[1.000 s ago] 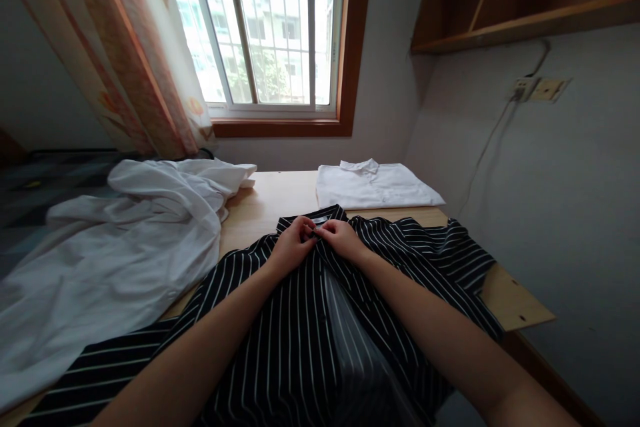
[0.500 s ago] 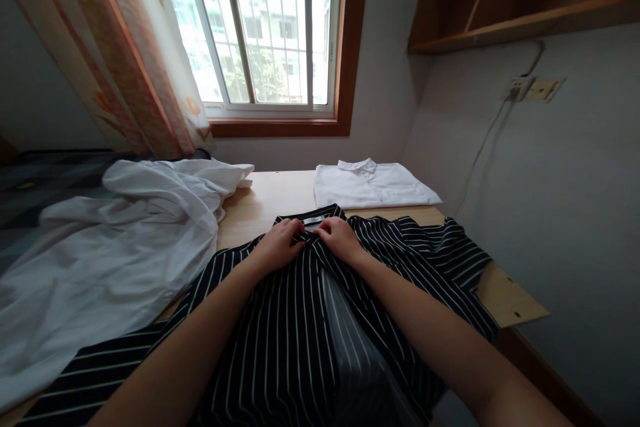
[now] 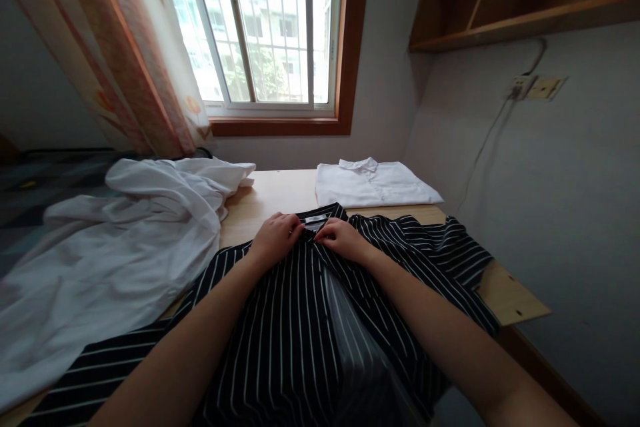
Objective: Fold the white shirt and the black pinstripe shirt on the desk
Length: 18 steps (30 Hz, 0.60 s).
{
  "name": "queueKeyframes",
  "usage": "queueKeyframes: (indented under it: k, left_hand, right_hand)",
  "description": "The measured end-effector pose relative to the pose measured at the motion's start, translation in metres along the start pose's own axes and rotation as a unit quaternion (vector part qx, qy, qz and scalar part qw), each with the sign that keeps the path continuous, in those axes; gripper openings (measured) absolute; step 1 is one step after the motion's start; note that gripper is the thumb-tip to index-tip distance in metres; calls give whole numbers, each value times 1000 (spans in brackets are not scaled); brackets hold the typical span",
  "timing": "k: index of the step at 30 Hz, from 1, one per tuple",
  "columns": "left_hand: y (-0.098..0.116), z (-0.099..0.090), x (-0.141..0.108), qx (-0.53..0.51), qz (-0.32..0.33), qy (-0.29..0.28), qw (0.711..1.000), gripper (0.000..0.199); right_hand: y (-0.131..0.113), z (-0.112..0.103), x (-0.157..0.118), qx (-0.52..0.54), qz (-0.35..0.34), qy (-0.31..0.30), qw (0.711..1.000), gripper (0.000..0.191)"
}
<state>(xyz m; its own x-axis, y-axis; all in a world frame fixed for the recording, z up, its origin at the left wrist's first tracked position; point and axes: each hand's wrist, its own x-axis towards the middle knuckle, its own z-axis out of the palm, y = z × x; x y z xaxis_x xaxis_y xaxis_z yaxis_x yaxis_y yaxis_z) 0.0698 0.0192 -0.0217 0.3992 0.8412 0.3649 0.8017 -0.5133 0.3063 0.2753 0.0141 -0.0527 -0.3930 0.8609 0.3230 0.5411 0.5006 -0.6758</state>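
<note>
- Your left hand (image 3: 275, 238) is grasping the left side of the collar (image 3: 338, 211) on the striped shirt (image 3: 295, 320), its fingers curling closely over the cloth.
- Your right hand (image 3: 341, 239) is pinching the collar's front edge between thumb and fingers, just beside your left hand; the two are staying slightly apart.
- The striped shirt, black with thin white lines, is lying in front of you on the pale wooden table (image 3: 280, 190), its collar pointing towards the window (image 3: 280, 33).
- Its front is partly opening below your hands, and the greyish inner side of the cloth is showing there.
- A pale label (image 3: 315, 219) is showing inside the neck, between and beyond your hands.
- One sleeve (image 3: 463, 257) is spreading to your right, near the table's corner; the other side is reaching out under your left forearm.
- A folded white shirt (image 3: 380, 187) is lying flat beyond the striped one, a little to your right.
- A loose white garment (image 3: 145, 247) is lying crumpled on your left, partly covering the table and a dark checked cloth (image 3: 30, 213).
- A patterned curtain (image 3: 125, 47) is hanging left of the window.
</note>
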Motion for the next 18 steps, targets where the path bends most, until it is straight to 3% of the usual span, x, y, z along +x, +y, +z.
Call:
queueKeyframes:
  k: [3,6,8,13,15,18]
  left_hand:
    - [3,0,0,-76,-23,3,997,25]
    - [6,-4,-1,-124,-21,-62,990,34]
    - [4,-8,-2,-99,-31,-77,992,34]
    - [-19,-22,-1,61,-93,34,993,18]
    - [-32,-27,0,89,-140,19,986,21]
    - [-47,-33,0,72,-195,-56,977,23]
  right_hand:
    - [0,1,0,-2,1,4,1000,15]
    - [-1,1,0,-3,-3,2,1000,17]
    - [-2,-4,1,-12,-6,16,1000,18]
    - [7,-31,3,-109,82,156,978,22]
    - [15,-40,3,-154,132,168,965,25]
    - [27,-46,2,-195,180,148,953,26]
